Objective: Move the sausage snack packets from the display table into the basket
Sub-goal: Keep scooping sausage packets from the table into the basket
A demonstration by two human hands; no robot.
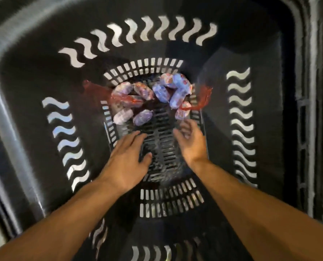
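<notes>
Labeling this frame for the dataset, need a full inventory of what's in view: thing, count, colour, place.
basket: one, black, slotted floor and wave-cut walls, fills the view.
sausage snack packets: a pile, exact count unclear through blur, purple-pink with red mesh ends, far end of the basket floor.
left hand: one, fingers straight, holding nothing, over the basket floor near the packets.
right hand: one, fingers relaxed, holding nothing, just short of the nearest packet.

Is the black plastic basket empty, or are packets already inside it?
Not empty: purple sausage snack packets lie on the slotted floor of the basket.
</notes>
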